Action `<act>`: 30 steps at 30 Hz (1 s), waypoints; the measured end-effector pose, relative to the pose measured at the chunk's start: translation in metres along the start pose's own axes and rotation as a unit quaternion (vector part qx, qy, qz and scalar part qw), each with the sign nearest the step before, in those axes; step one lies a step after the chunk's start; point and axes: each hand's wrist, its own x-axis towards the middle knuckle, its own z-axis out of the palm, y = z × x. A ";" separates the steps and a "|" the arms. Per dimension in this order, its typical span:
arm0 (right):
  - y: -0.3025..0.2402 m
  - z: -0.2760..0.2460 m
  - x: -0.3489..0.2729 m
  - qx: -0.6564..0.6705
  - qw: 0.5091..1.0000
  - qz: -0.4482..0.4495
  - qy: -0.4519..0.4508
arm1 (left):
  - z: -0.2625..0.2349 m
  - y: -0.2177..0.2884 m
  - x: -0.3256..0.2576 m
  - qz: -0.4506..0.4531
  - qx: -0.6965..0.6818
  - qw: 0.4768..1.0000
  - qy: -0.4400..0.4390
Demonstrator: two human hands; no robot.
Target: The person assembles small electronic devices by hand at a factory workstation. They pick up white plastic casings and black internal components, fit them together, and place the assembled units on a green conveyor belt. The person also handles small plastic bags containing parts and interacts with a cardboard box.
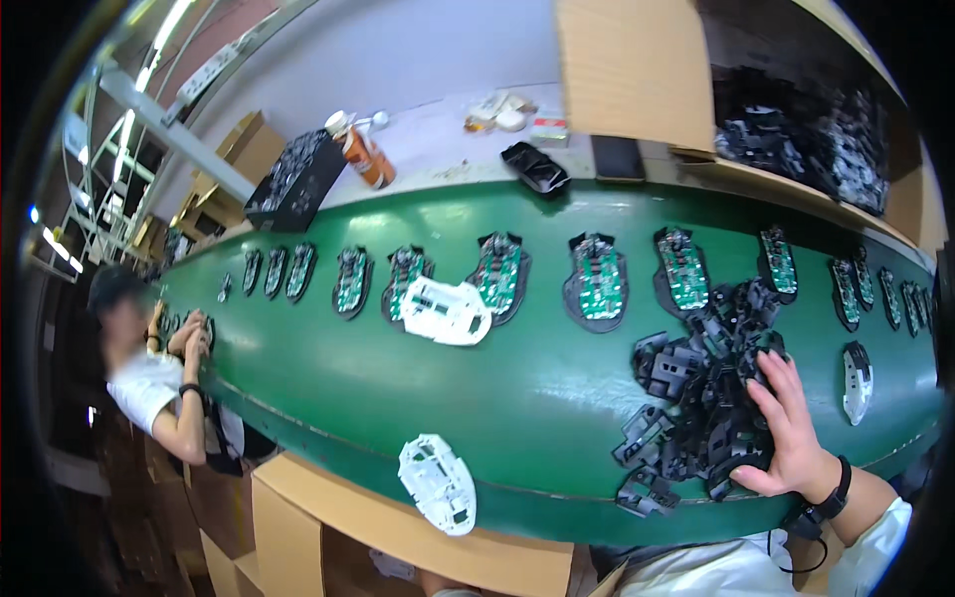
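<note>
My right hand (pixel 786 428) presses against the right side of a pile of black plastic parts (pixel 711 388), its fingers spread and its thumb low on the heap. It grips no single part that I can see. My left hand is out of view. Beyond the pile, a row of green circuit boards in black mouse-shaped bases (pixel 597 284) runs along the green work surface (pixel 537 398). One white shell (pixel 448 313) overlaps two of these bases. Another white shell (pixel 438 485) shows at the near edge; what it rests on is unclear. A narrower white-and-black piece (pixel 858 383) lies right of my hand.
A co-worker (pixel 149 368) handles parts at the far left. A cardboard box of dark parts (pixel 806 149) stands at the back right, a black bin (pixel 296 179) at the back left. Beside that bin is an orange bottle (pixel 366 157). Cardboard boxes (pixel 398 522) sit below the near edge.
</note>
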 end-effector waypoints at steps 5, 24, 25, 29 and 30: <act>-0.005 -0.010 0.013 0.011 0.999 -0.028 0.009 | -0.018 0.015 0.020 0.038 0.017 0.999 -0.018; -0.003 -0.010 0.012 0.076 0.997 -0.008 0.004 | -0.122 0.019 -0.081 0.127 -0.037 0.962 -0.239; -0.002 -0.010 0.013 0.084 0.996 -0.014 0.004 | -0.143 0.030 -0.097 0.132 -0.044 0.954 -0.264; -0.002 -0.007 0.008 0.098 0.995 -0.009 -0.001 | -0.235 0.092 -0.154 0.197 -0.076 0.920 -0.330; -0.002 -0.008 0.007 0.096 0.995 -0.007 0.002 | -0.252 0.108 -0.163 0.192 -0.122 0.916 -0.329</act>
